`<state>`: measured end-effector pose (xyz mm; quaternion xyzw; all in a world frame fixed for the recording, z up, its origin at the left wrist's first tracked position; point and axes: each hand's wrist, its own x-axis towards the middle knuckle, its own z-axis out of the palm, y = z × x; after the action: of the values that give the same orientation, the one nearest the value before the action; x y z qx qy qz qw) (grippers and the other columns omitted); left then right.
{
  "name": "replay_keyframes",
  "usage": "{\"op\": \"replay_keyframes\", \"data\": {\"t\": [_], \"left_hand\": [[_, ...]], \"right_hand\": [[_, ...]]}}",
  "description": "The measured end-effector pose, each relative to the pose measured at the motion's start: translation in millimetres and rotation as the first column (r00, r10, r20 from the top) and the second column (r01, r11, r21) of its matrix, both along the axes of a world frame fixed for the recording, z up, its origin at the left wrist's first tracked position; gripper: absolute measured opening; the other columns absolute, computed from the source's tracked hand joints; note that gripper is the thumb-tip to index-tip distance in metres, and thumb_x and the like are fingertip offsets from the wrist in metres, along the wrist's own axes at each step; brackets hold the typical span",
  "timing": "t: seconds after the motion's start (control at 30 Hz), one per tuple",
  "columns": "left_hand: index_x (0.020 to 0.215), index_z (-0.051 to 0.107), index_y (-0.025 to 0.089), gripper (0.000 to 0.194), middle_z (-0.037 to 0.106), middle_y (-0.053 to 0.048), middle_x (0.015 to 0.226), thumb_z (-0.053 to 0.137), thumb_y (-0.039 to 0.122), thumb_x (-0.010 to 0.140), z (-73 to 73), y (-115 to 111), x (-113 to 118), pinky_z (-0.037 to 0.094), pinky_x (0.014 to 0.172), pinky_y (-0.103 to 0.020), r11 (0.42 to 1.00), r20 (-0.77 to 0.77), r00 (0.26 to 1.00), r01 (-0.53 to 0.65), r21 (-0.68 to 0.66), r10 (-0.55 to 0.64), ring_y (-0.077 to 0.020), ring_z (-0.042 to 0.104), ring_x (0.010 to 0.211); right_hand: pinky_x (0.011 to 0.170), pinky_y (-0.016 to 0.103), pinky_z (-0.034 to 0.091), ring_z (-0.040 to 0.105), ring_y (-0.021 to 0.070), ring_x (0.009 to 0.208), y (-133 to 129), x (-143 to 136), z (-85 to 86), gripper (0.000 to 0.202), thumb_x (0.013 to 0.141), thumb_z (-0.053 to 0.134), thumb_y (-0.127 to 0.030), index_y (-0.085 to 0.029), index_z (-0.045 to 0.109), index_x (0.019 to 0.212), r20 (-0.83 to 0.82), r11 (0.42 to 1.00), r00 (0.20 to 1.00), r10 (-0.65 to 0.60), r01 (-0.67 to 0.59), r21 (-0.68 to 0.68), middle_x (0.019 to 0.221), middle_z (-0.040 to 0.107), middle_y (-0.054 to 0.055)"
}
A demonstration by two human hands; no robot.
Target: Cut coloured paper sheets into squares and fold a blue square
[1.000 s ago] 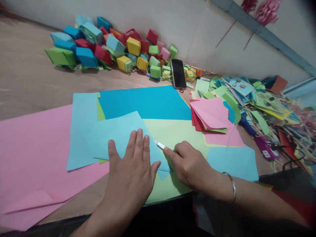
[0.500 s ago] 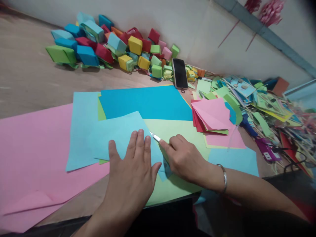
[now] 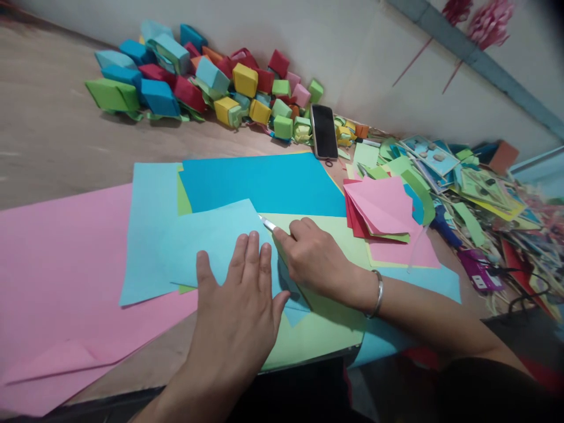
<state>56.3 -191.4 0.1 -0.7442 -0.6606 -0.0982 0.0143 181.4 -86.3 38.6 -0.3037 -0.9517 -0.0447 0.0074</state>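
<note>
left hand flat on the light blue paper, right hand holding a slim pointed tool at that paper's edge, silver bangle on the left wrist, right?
Not quite: the head view shows the silver bangle on the right wrist. The left hand is flat on the light blue paper, and the right hand holds the slim pointed tool at that paper's edge.

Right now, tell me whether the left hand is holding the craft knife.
No, the craft knife is in the right hand, while the left hand lies palm down on light blue paper.
</note>
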Motion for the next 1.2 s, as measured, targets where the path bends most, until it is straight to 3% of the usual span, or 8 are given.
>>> {"op": "replay_keyframes", "data": {"t": [0.33,0.43,0.5,0.67,0.83,0.97,1.1,1.2], "left_hand": [[0.15,0.038,-0.002,0.058,0.024,-0.029,0.161,0.028,0.029,0.102,5.1,-0.7,-1.9,0.012,0.113,-0.078,1.0,-0.026,1.0,0.009,-0.004,-0.01,-0.042,0.027,0.151],[0.15,0.04,0.0,0.057,0.028,-0.029,0.16,0.033,0.03,0.101,-1.2,-1.4,-4.5,0.017,0.113,-0.076,0.997,0.05,0.999,-0.014,0.071,0.011,-0.0426,0.03,0.149],[0.151,0.039,0.003,0.057,0.028,-0.029,0.161,0.038,0.028,0.1,-5.1,-1.8,-6.6,0.021,0.114,-0.073,0.988,0.11,0.994,-0.038,0.148,0.021,-0.0424,0.024,0.151],[0.149,0.039,0.01,0.055,0.032,-0.025,0.162,0.041,0.012,0.094,-2.7,-0.1,-11.2,0.016,0.12,-0.069,0.934,0.266,0.964,-0.081,0.347,-0.015,-0.0377,0.01,0.155],[0.137,0.047,0.018,0.044,0.044,-0.019,0.154,0.046,0.013,0.093,18.2,-1.2,-16.9,0.033,0.12,-0.057,0.885,0.413,0.902,-0.085,0.457,-0.127,-0.0328,0.032,0.15],[0.126,0.053,0.026,0.032,0.061,-0.01,0.135,0.051,0.02,0.094,35.7,-17.0,-23.5,0.041,0.114,-0.057,0.846,0.475,0.878,-0.215,0.489,-0.052,-0.0311,0.057,0.129],[0.105,0.06,0.027,0.013,0.069,-0.006,0.11,0.053,0.029,0.095,37.6,-31.6,-27.1,0.053,0.099,-0.051,0.833,0.55,0.835,-0.322,0.451,0.025,-0.0279,0.066,0.107],[0.1,0.063,0.025,0.019,0.071,-0.007,0.102,0.054,0.04,0.095,34.5,-29.0,-25.3,0.059,0.084,-0.045,0.897,0.72,0.69,-0.361,0.255,0.073,-0.0237,0.069,0.09]], "right_hand": [[0.072,0.033,0.039,0.053,0.0262,0.094,62.6,-33.5,14.3,0.036,0.102,0.036,-0.009,-0.004,0.061,0.128,0.165,0.976,0.964,-0.209,0.216,-0.027,0.102,0.063,0.019],[0.073,0.035,0.04,0.053,0.027,0.098,47.9,-13.7,14.8,0.038,0.102,0.035,-0.008,-0.004,0.056,0.133,0.025,0.979,0.981,-0.19,0.187,0.086,0.11,0.063,0.022],[0.076,0.036,0.042,0.054,0.0255,0.096,25.5,5.4,14.1,0.033,0.101,0.038,-0.01,-0.006,0.062,0.123,-0.1,0.991,0.994,-0.052,0.064,0.117,0.11,0.064,0.02],[0.07,0.033,0.042,0.052,0.0203,0.081,-33.1,35.4,10.2,0.028,0.096,0.061,-0.039,-0.012,0.066,0.103,-0.156,0.981,0.976,0.153,-0.17,-0.098,0.093,0.064,0.01],[0.06,0.031,0.034,0.05,0.0185,0.07,-50.9,29.2,3.9,0.015,0.098,0.056,-0.025,-0.013,0.064,0.095,0.017,0.994,0.995,0.099,-0.098,-0.046,0.081,0.062,0.007],[0.056,0.029,0.031,0.049,0.0161,0.064,-47.8,34.1,3.1,0.014,0.091,0.052,-0.008,-0.013,0.065,0.088,-0.06,0.997,0.996,0.069,-0.07,-0.022,0.076,0.063,0.006],[0.059,0.027,0.035,0.051,0.0137,0.062,-36.7,52.1,16.3,0.019,0.086,0.048,-0.008,-0.014,0.065,0.079,-0.452,0.98,0.874,-0.179,0.116,-0.163,0.069,0.063,0.004],[0.056,0.025,0.037,0.05,0.011,0.057,-31.2,62.8,30.3,0.021,0.084,0.051,-0.019,-0.017,0.059,0.065,-0.587,0.803,0.625,-0.515,0.113,-0.585,0.059,0.057,-0.001]]}}
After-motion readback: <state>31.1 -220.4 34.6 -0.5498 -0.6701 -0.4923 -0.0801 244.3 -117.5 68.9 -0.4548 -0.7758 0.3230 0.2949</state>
